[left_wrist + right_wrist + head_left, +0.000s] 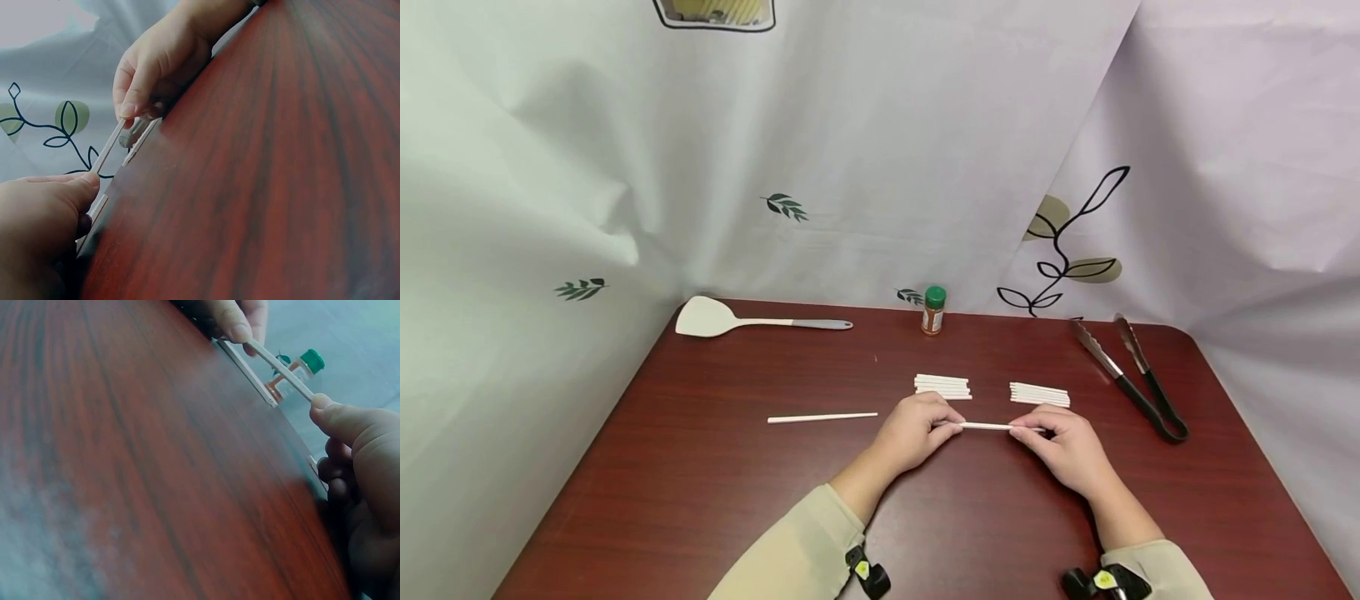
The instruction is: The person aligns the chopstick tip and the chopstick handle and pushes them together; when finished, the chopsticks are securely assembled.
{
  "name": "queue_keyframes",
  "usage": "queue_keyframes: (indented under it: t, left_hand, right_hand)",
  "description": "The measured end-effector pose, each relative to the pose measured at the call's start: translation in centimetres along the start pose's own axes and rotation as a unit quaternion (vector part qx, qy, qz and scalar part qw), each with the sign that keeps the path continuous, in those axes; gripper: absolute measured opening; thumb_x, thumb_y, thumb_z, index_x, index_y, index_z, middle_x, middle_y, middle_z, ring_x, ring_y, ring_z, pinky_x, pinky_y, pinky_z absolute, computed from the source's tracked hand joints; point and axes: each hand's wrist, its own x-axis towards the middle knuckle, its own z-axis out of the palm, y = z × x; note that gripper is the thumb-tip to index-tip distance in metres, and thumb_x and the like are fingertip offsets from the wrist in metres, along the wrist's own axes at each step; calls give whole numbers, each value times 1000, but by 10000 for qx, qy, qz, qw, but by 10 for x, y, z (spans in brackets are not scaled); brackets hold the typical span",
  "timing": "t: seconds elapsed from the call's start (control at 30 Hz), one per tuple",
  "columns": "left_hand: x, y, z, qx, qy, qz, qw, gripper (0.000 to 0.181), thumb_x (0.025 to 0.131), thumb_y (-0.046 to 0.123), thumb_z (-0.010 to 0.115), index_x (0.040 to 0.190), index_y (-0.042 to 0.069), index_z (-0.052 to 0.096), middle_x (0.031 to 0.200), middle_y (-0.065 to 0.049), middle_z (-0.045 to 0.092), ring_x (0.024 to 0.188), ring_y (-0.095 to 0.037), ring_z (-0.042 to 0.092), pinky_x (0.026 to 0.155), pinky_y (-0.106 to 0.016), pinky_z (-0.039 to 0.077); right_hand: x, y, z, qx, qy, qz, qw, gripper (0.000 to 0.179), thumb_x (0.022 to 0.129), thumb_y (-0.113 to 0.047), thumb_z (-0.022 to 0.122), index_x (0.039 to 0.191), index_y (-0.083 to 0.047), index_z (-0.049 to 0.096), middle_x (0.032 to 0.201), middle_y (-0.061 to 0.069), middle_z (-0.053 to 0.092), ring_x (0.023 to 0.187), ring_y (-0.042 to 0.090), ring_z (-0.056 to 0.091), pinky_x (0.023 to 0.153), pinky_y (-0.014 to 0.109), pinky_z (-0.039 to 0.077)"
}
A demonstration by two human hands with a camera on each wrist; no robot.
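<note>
Between my two hands, a thin white chopstick (987, 426) runs level and crosswise over the dark wooden table. My left hand (913, 432) pinches its left part between thumb and fingers, and my right hand (1069, 448) does the same on the right. Only the middle stretch shows plainly; fingers cover much of the ends. In the right wrist view, the bare length of chopstick (281, 367) spans from one thumb to the other. Just beyond the left hand lies a row of short white sticks (942, 386); a second row (1039, 394) is behind the right hand.
Another chopstick (822, 417) lies left of my left hand. At the back are a white spatula (707, 317) with a grey handle and a green-capped spice jar (933, 312). Black-handled tongs (1138, 383) lie spread at the right. Patterned cloth (865, 167) hangs behind the table (700, 500).
</note>
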Motion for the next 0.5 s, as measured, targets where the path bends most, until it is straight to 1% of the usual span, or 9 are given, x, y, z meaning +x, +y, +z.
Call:
queue_keyframes:
  t: [0.2, 0.37, 0.5]
  left_hand:
    - [0, 2, 0, 14, 134, 46, 9999, 5, 96, 18, 82, 97, 14, 85, 92, 5, 74, 86, -10, 67, 82, -20, 52]
    - [0, 2, -1, -3, 140, -4, 9999, 5, 95, 19, 82, 95, 14, 84, 91, 5, 73, 86, -10, 68, 81, -21, 53]
    - [-2, -2, -3, -120, 205, -150, 9996, 5, 95, 18, 83, 92, 14, 83, 91, 5, 71, 87, -10, 66, 82, -21, 53]
  right_hand:
    - [0, -1, 1, 28, 77, -9, 10000, 27, 81, 3, 89, 90, -22, 84, 82, -16, 69, 73, 5, 58, 67, 18, 44]
    - [-1, 0, -1, 31, 25, -19, 10000, 24, 84, 1, 88, 91, -22, 84, 83, -14, 71, 75, 4, 60, 69, 18, 45]
    - [-3, 6, -9, 18, 338, 178, 9993, 26, 83, 6, 86, 90, -19, 84, 84, -10, 73, 78, 3, 62, 72, 15, 45]
